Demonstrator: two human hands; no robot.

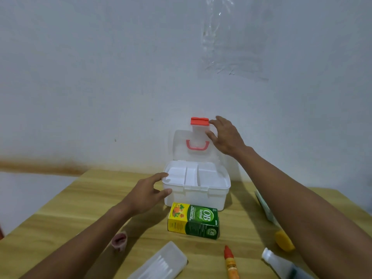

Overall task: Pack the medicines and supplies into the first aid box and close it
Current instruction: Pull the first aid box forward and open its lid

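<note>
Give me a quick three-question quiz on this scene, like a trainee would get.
1. True or false: the lid of the first aid box stands open.
2. Where does the green and yellow carton lie? A inside the box; B on the table, in front of the box; C on top of the lid.
3. Fill in: the right hand touches the lid's red ____.
Key: 1 true; 2 B; 3 latch.
</note>
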